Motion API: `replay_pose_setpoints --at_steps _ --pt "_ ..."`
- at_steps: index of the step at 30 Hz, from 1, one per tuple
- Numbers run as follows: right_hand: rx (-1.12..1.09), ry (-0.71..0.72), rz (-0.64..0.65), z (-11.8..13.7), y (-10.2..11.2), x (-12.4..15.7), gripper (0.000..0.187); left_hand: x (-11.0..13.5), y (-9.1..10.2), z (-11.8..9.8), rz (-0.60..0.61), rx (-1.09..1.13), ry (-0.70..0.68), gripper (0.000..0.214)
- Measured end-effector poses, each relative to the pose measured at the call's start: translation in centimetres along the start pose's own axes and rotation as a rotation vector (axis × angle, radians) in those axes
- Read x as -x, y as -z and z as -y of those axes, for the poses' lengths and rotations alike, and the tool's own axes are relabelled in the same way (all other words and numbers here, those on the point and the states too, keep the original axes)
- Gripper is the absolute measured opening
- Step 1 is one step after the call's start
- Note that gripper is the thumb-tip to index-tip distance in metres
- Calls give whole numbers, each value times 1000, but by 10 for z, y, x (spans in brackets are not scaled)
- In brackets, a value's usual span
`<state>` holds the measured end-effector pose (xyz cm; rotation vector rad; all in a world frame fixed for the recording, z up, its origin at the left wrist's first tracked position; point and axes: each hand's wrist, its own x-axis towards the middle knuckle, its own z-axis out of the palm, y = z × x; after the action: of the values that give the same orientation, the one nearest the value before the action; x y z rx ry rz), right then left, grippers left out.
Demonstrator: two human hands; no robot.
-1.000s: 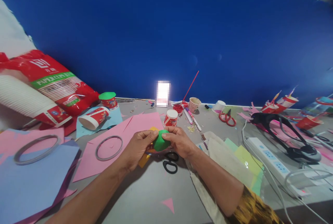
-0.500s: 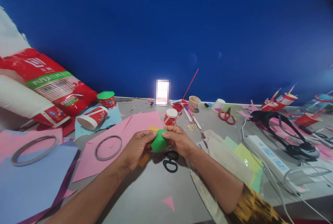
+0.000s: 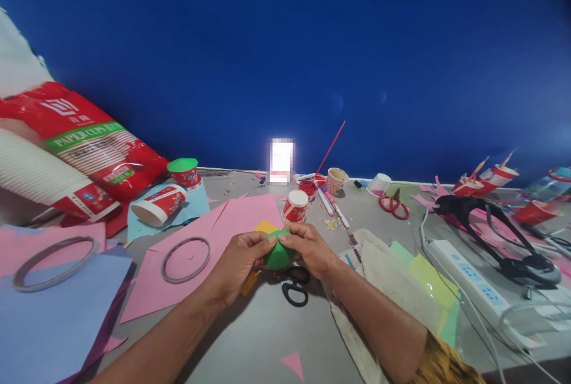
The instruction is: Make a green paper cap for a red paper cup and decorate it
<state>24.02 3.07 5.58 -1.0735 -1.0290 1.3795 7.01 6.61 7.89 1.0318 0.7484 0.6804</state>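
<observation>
Between both hands is a green paper piece [image 3: 278, 255], slightly curved like a shallow cone. My left hand [image 3: 243, 259] pinches its left side with thumb and fingers, and my right hand [image 3: 311, 247] pinches the right side; the thumbs meet near its top. Black-handled scissors [image 3: 295, 292] lie on the table just below, their blades mostly hidden. An orange paper [image 3: 267, 227] shows behind the hands. A red-and-white paper cup [image 3: 295, 208] stands upside down just beyond them. At the left, another cup [image 3: 186, 179] carries a green paper top [image 3: 182, 164].
Pink paper [image 3: 241, 211] with a grey ring [image 3: 185, 260] lies left, beside blue paper [image 3: 66, 312]. A paper cup bag [image 3: 93, 140] stands far left. Red scissors [image 3: 394, 204] and markers [image 3: 332, 205] are behind. A cloth [image 3: 383, 277], power strip [image 3: 473, 283] and black headgear [image 3: 495, 235] lie right.
The hands shift slightly on the green paper; its top edge now looks more rounded and the thumbs sit closer together. The whole view has moved a little.
</observation>
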Motion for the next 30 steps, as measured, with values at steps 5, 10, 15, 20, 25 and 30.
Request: replay_pose_setpoints --at_steps 5,10,15,20,25,30 --pt "110 89 -14 4 1 2 43 2 0 -3 -8 -75 -52 39" --pt "215 183 28 9 5 5 42 6 -4 -7 -31 -115 -45 38" --pt "205 194 26 7 6 6 39 6 -1 -5 -12 -124 -20 43" --pt "197 184 32 6 6 5 39 4 2 -3 1 -137 -32 42" --pt "182 184 25 5 6 5 38 4 3 -3 2 -129 -48 39" --pt "151 175 26 4 6 5 38 4 3 -1 5 -108 -35 37"
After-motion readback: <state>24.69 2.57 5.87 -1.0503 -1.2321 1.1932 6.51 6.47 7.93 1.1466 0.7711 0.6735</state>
